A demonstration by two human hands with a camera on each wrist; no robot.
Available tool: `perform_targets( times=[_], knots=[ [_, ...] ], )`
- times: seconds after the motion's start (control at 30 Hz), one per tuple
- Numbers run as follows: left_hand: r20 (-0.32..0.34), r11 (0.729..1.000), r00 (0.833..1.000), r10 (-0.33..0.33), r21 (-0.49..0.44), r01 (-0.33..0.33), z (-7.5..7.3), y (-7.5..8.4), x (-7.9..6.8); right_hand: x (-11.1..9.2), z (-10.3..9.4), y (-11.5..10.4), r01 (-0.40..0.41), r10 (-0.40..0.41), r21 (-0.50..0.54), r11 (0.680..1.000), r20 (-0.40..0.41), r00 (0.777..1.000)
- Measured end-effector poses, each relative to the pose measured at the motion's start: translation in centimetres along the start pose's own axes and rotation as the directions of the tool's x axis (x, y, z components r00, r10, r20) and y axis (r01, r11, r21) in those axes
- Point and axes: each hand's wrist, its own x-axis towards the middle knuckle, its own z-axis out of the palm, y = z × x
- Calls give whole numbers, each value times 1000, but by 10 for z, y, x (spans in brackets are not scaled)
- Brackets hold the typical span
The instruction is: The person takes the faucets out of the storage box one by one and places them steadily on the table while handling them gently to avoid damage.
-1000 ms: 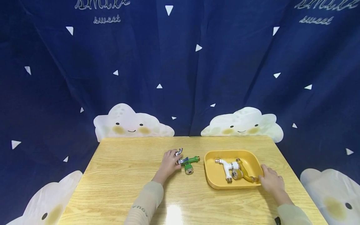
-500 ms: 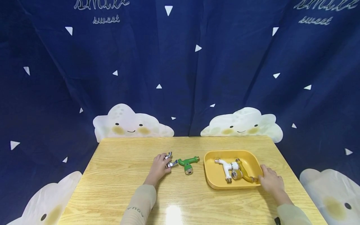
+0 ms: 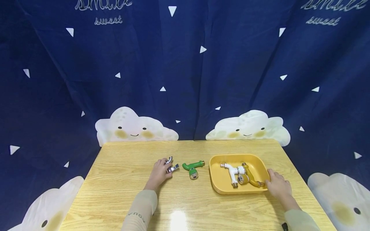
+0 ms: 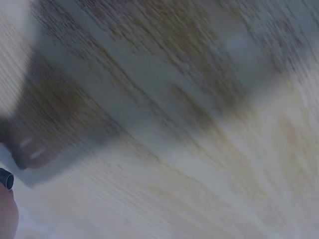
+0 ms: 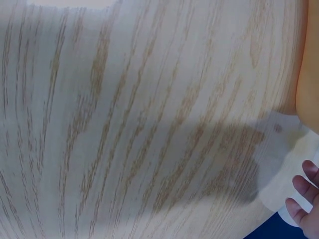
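In the head view my left hand [image 3: 159, 172] grips a chrome tap [image 3: 173, 168] by its body, with its spout and lever showing past the fingers. The left wrist view catches only the tap's threaded end [image 4: 6, 178] and a bit of skin at the lower left. A green tap [image 3: 193, 167] lies on the table just right of the chrome one. My right hand [image 3: 278, 185] holds the right rim of a yellow tray [image 3: 219, 190], thumb over the edge. Inside the tray lie a white tap [image 3: 233, 173] and a mustard-yellow tap [image 3: 252, 176].
A light wooden table [image 3: 121, 179] carries everything. Behind it hangs a dark blue curtain [image 3: 185, 64] with white triangles and clouds. In the right wrist view the tray's side [image 5: 310, 79] stands at the right edge, with fingertips [image 5: 302, 185] below it.
My left hand has drawn the chrome tap leftward, away from the green tap it overlapped before. The right hand and the tray have stayed in place.
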Motion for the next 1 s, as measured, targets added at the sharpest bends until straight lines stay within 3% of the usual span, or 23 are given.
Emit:
perform_targets(
  times=[0.27, 0.5, 1.0],
  knots=[
    [21, 998, 998, -60, -25, 61, 0, -1, -1, 0, -1, 0, -1, 1, 3, 1000, -6, 1000],
    [114, 989, 986, -124, -63, 132, -1, -2, -1, 1, 1, 0, -5, 5, 2, 1000, -6, 1000],
    [157, 985, 976, -152, -58, 162, -3, -1, 1, 0, 2, -1, -5, 6, 4, 1000, -7, 1000]
  ],
)
